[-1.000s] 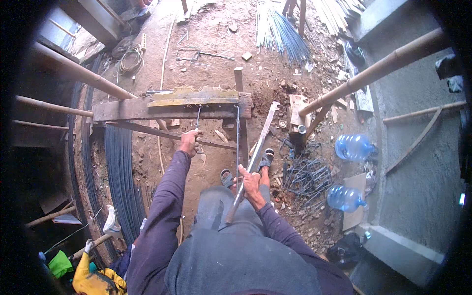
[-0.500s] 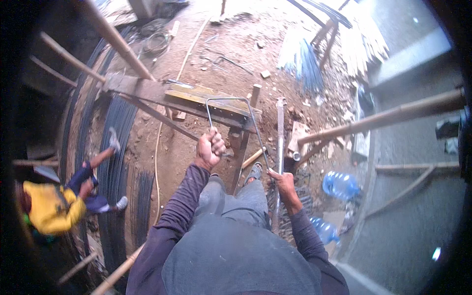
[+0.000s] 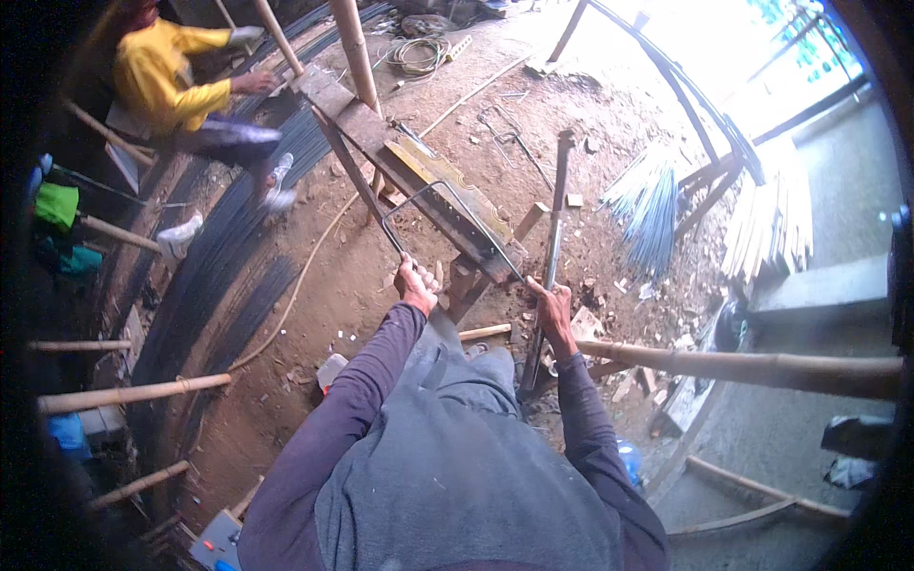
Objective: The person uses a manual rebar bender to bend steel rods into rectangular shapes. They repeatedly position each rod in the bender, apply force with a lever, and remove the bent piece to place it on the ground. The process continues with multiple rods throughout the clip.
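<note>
A thin steel rod (image 3: pixel 483 231), bent into an open three-sided frame, spans between my two hands. My left hand (image 3: pixel 416 285) is closed around one end of it. The other end meets my right hand (image 3: pixel 553 312), which is closed on it at the thumb side. A long dark metal pipe (image 3: pixel 556 219) runs past my right hand; whether those fingers also grip it I cannot tell. Under the bent rod is a narrow wooden bench (image 3: pixel 357 124) with a yellowish board (image 3: pixel 438 181) on its top. The rod's far corners pass over that board.
At the upper left a person in yellow (image 3: pixel 176 81) steps beside long bundles of dark rods (image 3: pixel 224 247). A thick bamboo pole (image 3: pixel 752 369) crosses at the right. A coiled hose (image 3: pixel 419 57) lies beyond the bench, and more rods (image 3: pixel 643 209) lie at the upper right.
The view has turned, so the bench appears tilted. The bent rod and both hands are closer to the bench. The person in yellow now appears farther up, in mid-stride.
</note>
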{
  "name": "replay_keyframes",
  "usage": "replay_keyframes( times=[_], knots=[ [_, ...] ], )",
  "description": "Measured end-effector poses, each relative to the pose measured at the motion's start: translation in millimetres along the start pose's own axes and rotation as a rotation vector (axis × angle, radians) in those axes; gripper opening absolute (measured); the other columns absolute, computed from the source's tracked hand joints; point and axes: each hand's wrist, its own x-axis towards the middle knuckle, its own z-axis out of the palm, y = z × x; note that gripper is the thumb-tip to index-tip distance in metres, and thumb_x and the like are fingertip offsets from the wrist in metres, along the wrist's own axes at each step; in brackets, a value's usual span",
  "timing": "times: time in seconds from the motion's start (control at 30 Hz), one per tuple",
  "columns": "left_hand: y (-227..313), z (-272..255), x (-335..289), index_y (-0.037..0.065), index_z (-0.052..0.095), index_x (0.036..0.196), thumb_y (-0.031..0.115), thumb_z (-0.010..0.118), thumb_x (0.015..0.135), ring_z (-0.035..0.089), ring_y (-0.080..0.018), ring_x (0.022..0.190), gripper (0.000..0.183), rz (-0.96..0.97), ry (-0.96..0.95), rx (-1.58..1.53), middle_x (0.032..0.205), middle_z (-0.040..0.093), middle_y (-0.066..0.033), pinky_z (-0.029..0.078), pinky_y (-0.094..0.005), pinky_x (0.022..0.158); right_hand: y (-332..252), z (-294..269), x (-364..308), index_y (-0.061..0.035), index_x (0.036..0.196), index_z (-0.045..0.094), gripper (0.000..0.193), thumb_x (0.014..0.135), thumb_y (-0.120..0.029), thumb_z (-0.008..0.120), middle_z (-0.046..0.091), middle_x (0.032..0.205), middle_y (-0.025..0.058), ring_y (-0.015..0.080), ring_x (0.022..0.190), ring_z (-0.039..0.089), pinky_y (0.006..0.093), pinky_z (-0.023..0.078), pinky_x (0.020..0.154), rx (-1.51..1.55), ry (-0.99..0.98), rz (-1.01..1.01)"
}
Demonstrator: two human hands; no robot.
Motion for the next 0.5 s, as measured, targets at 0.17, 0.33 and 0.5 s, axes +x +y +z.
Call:
replay_keyframes(
  times=[0.17, 0.33, 0.5],
  knots=[
    [-11.8, 16.9, 18.4, 0.022, 0.042, 0.079, 0.052, 0.046, 0.103, 0.022, -0.0105, 0.041, 0.039, 0.019, 0.130, -0.078, 0.055, 0.026, 0.0065, 0.020, -0.0299, 0.041, 23.7, -2.2, 55.1, -0.0043, 0.082, 0.068, 0.028, 0.086, -0.031, 0.077, 0.056, 0.065, -0.0044, 0.0050, 0.058, 0.047, 0.0259, 0.035, 0.050, -0.062, -0.089, -0.011],
    [-18.4, 12.0, 40.2, 0.021, 0.042, 0.079, 0.052, 0.047, 0.103, 0.027, -0.0104, 0.043, 0.039, -0.011, 0.182, -0.065, 0.055, 0.030, 0.0059, 0.023, -0.0308, 0.042, 37.6, 3.0, 81.1, -0.0024, 0.087, 0.068, 0.027, 0.089, -0.028, 0.075, 0.061, 0.073, -0.0010, 0.0080, 0.063, 0.052, 0.0263, 0.041, 0.058, -0.111, -0.173, 0.061],
    [-27.7, -12.4, 60.1, 0.020, 0.051, 0.088, 0.060, 0.057, 0.093, 0.043, -0.0144, 0.050, 0.041, -0.117, 0.223, -0.018, 0.062, 0.045, 0.0025, 0.038, -0.0318, 0.047, 42.2, -0.7, 86.9, 0.0020, 0.095, 0.065, 0.032, 0.086, -0.026, 0.077, 0.060, 0.076, 0.0022, 0.0095, 0.066, 0.054, 0.0278, 0.046, 0.056, -0.250, -0.163, 0.098]
  ],
)
